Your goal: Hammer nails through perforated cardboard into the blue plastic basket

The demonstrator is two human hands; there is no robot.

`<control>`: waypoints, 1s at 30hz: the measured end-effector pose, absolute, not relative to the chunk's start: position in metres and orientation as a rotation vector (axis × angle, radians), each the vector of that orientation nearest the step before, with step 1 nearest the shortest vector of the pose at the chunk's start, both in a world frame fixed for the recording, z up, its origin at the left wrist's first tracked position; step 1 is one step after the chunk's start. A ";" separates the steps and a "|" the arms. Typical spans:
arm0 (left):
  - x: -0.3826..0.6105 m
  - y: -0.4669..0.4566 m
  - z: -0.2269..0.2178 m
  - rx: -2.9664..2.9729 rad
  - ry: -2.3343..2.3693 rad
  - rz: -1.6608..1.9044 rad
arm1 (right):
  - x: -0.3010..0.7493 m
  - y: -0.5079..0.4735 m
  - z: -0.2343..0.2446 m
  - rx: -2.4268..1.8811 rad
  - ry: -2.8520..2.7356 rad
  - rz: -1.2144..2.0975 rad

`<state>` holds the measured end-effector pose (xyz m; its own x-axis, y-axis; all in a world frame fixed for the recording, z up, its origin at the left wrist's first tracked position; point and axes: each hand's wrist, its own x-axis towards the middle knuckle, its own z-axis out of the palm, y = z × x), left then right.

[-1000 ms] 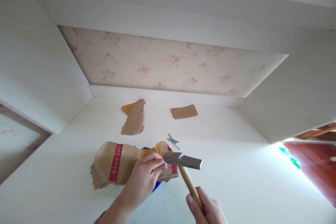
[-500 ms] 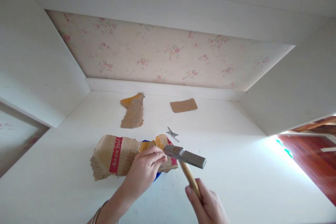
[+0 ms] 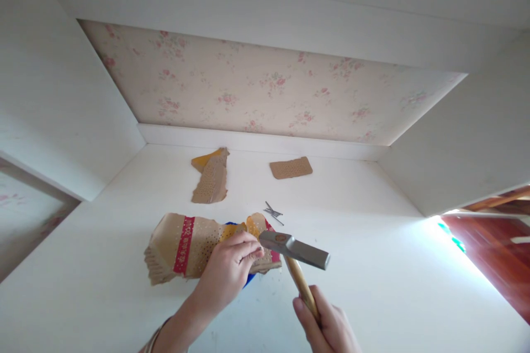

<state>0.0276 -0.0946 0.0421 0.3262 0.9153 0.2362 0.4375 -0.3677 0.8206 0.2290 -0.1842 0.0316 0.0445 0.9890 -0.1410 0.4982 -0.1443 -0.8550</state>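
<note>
My right hand (image 3: 327, 317) is wrapped round the wooden handle of a hammer (image 3: 304, 251). The hammer's grey metal head lies just over the fingertips of my left hand (image 3: 232, 262). Those fingers are pinched together on what looks like a nail, mostly hidden by the fingers and the hammer head. My left hand rests on a torn piece of cardboard (image 3: 165, 242) with a red printed band and many small holes. Something blue shows from under the cardboard. Several loose nails (image 3: 274, 212) lie just beyond it.
Two smaller cardboard pieces lie farther back: a torn one (image 3: 210, 179) at left and a neat rectangular one (image 3: 291, 167) at right. White panels (image 3: 451, 121) wall in the white surface (image 3: 351, 204), with flowered wallpaper (image 3: 273, 88) behind.
The hammer head has tilted slightly, its far right end a little lower. My left hand keeps its pinch on the cardboard. The whole view has shifted very slightly.
</note>
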 end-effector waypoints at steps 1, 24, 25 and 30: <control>0.028 -0.095 0.042 1.946 1.196 0.942 | 0.229 -0.184 0.032 -1.708 -1.510 1.017; 0.027 -0.095 0.038 2.021 1.191 0.911 | 0.232 -0.185 0.025 -1.721 -1.555 1.100; 0.027 -0.095 0.038 2.026 1.203 0.899 | 0.233 -0.185 0.026 -1.727 -1.552 1.104; 0.028 -0.094 0.044 1.989 1.211 0.871 | 0.235 -0.185 0.030 -1.742 -1.567 1.113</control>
